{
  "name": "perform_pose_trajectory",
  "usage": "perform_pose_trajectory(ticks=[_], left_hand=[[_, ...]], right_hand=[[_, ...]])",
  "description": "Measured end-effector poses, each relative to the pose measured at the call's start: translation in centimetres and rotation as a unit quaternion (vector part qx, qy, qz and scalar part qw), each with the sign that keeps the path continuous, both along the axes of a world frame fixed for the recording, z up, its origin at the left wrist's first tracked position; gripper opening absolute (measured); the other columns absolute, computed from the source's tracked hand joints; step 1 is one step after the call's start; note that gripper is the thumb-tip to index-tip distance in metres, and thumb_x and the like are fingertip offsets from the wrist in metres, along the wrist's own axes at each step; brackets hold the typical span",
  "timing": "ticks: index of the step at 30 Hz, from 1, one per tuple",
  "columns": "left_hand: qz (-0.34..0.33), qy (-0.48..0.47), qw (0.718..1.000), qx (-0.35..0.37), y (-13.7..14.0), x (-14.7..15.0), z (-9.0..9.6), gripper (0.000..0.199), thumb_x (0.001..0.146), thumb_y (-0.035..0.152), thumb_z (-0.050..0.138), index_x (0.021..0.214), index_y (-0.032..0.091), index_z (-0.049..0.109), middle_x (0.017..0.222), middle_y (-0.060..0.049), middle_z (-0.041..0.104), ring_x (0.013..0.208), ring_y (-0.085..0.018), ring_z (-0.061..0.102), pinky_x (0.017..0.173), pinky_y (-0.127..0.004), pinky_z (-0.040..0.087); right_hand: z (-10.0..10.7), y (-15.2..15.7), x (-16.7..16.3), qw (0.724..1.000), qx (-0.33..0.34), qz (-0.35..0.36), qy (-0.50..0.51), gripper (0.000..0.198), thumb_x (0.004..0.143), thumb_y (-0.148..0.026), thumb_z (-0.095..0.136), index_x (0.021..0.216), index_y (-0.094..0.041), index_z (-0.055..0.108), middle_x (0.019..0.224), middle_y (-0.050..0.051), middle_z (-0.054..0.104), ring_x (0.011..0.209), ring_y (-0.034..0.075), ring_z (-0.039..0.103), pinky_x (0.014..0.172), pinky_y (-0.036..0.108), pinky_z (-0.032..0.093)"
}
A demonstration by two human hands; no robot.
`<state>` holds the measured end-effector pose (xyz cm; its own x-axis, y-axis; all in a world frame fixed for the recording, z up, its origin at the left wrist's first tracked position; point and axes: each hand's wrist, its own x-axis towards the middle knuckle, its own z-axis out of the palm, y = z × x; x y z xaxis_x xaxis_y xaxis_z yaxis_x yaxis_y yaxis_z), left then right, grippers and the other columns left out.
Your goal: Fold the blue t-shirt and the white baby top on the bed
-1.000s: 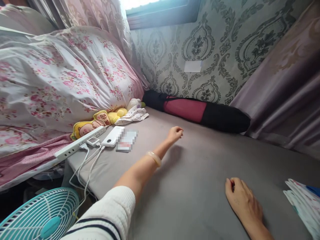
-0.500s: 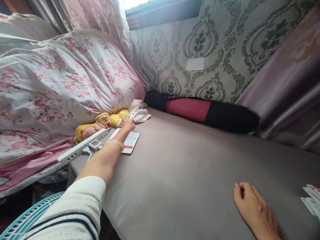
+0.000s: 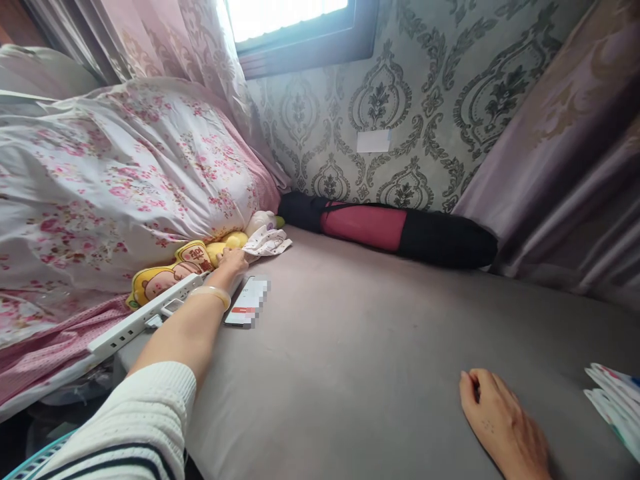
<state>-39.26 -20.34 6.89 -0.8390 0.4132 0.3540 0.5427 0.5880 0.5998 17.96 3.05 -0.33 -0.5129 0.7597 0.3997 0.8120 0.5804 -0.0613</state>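
My left hand (image 3: 234, 259) reaches far forward, a pale bangle (image 3: 213, 294) on its wrist. Its curled fingers are at the yellow plush toy (image 3: 231, 244), against the left edge of a white printed cloth (image 3: 268, 241). What those fingers hold, if anything, is hidden. Just below the hand a phone (image 3: 247, 303) with a lit screen lies flat on the grey bed sheet (image 3: 350, 347). At the lower right my right hand (image 3: 503, 420) rests on the sheet, loosely closed, with nothing visible in it.
Left of the forearm lie a white power strip (image 3: 145, 317) and a flat yellow plush with a face (image 3: 157, 283). Floral bedding (image 3: 125, 180) rises behind them. A long black and red bag (image 3: 380, 230) lies along the wall. Folded white cloths (image 3: 613, 400) sit at the right edge.
My left hand has shifted left, off the white cloth's edge toward the yellow plush, uncovering more of the phone's surroundings. My right hand stays resting on the sheet. The view has tilted slightly upward.
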Motion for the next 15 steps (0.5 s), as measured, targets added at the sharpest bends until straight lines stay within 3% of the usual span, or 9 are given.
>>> perform_pose_trajectory(ticks=[3,9,15], left_hand=[[0.013,-0.002,1.0,0.006,1.2,0.1,1.0,0.014,0.062,0.016,0.067,0.075,0.014,0.06,0.09,-0.01,0.062,0.119,-0.04,0.046,0.101,-0.058,0.031],[-0.044,-0.003,0.995,0.086,4.9,2.6,2.5,0.032,0.063,0.014,0.065,0.095,0.013,0.063,0.108,-0.009,0.061,0.107,-0.027,0.056,0.099,-0.039,0.042],[-0.08,-0.076,0.971,0.212,10.2,8.0,1.1,0.035,0.065,0.011,0.052,0.098,0.015,0.064,0.109,-0.008,0.064,0.103,-0.022,0.059,0.094,-0.034,0.046]], right_hand=[[-0.2,0.0,0.1,1.0,-0.002,0.0,0.003,0.023,0.091,-0.035,0.037,0.076,-0.024,0.05,0.076,0.005,0.063,0.066,0.02,0.06,0.056,0.031,0.033],[-0.6,0.3,0.1,1.0,-0.007,0.003,0.011,0.025,0.091,-0.036,0.036,0.075,-0.023,0.05,0.075,0.005,0.061,0.067,0.02,0.06,0.057,0.03,0.034],[-0.3,-0.2,-0.1,1.0,-0.013,-0.013,-0.006,0.023,0.094,-0.034,0.037,0.079,-0.022,0.05,0.08,0.004,0.062,0.072,0.018,0.06,0.058,0.029,0.032]])
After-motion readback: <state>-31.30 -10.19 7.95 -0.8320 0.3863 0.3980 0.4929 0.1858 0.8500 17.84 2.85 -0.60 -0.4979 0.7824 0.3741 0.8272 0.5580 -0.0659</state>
